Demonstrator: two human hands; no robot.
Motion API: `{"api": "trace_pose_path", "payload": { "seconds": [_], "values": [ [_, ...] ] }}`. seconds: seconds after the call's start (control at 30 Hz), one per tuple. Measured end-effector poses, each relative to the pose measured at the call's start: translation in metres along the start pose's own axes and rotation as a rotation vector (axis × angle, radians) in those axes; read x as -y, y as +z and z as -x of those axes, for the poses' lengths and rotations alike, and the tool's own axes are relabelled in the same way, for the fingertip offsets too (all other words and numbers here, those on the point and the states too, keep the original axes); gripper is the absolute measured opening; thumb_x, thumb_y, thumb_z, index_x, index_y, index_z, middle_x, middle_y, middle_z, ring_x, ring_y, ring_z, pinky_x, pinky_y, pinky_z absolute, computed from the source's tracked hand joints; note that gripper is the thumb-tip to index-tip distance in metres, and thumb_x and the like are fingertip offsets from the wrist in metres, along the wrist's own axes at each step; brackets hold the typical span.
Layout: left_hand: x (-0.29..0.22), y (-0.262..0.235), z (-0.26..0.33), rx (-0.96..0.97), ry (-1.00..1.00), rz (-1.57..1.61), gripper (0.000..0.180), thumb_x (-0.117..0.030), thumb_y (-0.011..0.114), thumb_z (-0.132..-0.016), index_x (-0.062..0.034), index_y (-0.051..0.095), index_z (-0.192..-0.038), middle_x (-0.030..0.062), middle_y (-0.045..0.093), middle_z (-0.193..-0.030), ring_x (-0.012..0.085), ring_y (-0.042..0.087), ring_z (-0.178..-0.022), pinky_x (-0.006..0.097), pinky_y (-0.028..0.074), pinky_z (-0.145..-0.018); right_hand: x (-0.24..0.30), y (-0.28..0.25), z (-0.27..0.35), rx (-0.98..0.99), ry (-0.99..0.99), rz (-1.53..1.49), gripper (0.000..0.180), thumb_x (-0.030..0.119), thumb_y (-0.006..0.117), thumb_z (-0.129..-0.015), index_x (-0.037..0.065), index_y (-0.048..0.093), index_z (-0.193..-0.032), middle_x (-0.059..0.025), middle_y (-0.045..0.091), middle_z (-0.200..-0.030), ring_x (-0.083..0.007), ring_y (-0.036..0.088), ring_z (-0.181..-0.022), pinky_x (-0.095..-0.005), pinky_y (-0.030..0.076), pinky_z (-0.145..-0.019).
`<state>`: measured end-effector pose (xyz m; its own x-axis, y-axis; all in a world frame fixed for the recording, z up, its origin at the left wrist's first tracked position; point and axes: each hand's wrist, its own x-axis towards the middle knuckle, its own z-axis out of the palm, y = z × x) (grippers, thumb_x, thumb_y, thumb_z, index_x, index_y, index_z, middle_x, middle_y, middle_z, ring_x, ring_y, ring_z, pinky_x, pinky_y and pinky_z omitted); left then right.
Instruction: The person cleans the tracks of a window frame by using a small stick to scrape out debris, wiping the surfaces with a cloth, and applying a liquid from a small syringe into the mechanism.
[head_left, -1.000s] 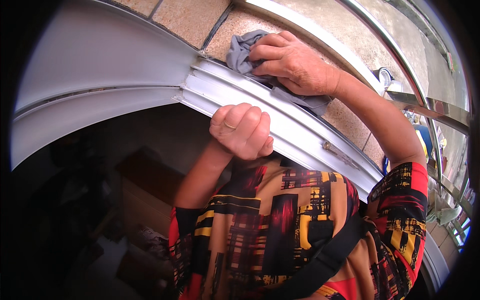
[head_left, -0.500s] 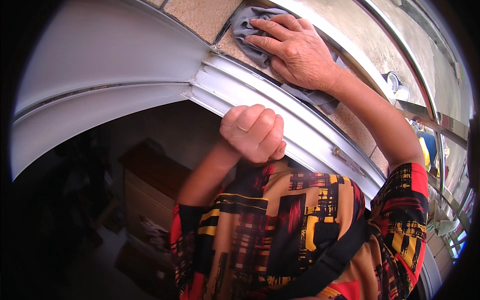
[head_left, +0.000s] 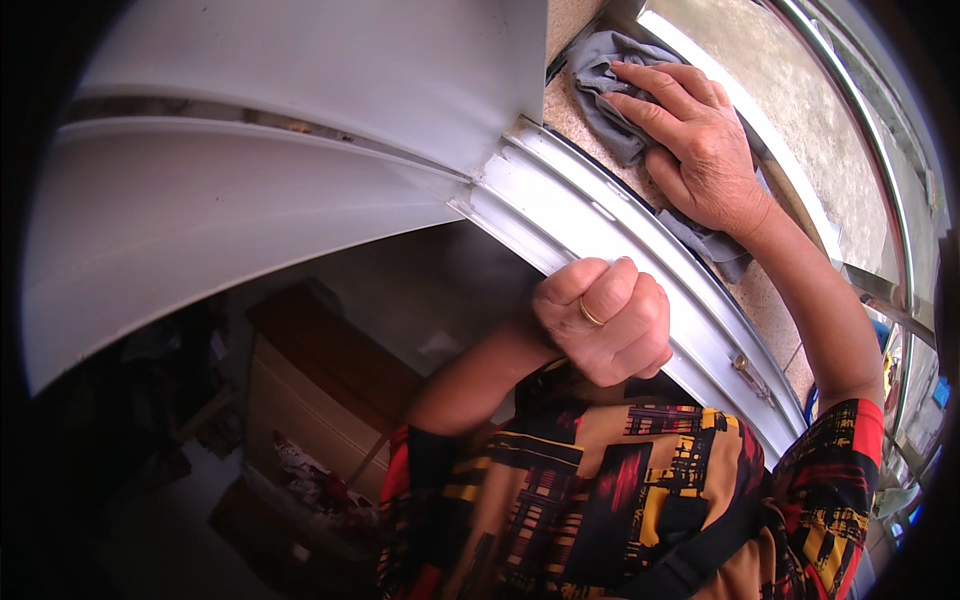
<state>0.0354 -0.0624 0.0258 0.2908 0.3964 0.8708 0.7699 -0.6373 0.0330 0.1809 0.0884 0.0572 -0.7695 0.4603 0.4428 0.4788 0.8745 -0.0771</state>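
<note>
My right hand (head_left: 705,150) presses down on a crumpled grey cloth (head_left: 610,110), its fingers slightly bent over it. The cloth lies on a strip of speckled beige tile (head_left: 765,305) outside a white metal window track (head_left: 590,215). One end of the cloth trails out beneath the wrist. My left hand (head_left: 605,320), with a ring on one finger, is closed into a fist at the inner edge of the track. Its fingertips are tucked out of sight, and no object shows in it.
A white window panel (head_left: 290,200) spans the upper left and meets the track at a corner. A metal latch (head_left: 750,375) sits farther along the track. Shiny metal rails (head_left: 870,130) curve past on the right. Below left, a wooden cabinet (head_left: 320,360) stands in a dark room.
The whole view has shifted, so everything appears farther right and lower. My right hand stays on the cloth, at about the same spot on the tile. My left hand remains a fist beside the track.
</note>
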Motion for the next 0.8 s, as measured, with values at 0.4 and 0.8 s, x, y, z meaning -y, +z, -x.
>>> {"api": "trace_pose_path", "payload": {
  "seconds": [0.4, 0.8],
  "values": [
    [0.017, 0.021, -0.049, 0.113, 0.113, 0.069, 0.032, -0.030, 0.045, -0.094, -0.0071, 0.067, -0.088, 0.0046, 0.063, -0.083, 0.0202, 0.062, -0.085, 0.033, 0.046, -0.075, -0.040, -0.016, 0.010, -0.055, 0.153, -0.037, 0.058, 0.005, 0.054, -0.068, 0.009, 0.065, -0.124, -0.0085, 0.053, -0.144, -0.0327, 0.047, -0.130, -0.0478, 0.036, -0.110],
    [0.020, 0.028, 0.016, 0.261, -0.107, 0.064, 0.037, -0.031, 0.043, -0.093, -0.0058, 0.069, -0.086, 0.0056, 0.065, -0.080, 0.0224, 0.062, -0.079, 0.035, 0.044, -0.075, -0.037, 0.025, 0.082, 0.054, 0.057, -0.422, 0.038, 0.006, 0.061, -0.074, 0.006, 0.065, -0.112, -0.0159, 0.058, -0.124, -0.0368, 0.053, -0.113, -0.0469, 0.046, -0.096]
  ]
}}
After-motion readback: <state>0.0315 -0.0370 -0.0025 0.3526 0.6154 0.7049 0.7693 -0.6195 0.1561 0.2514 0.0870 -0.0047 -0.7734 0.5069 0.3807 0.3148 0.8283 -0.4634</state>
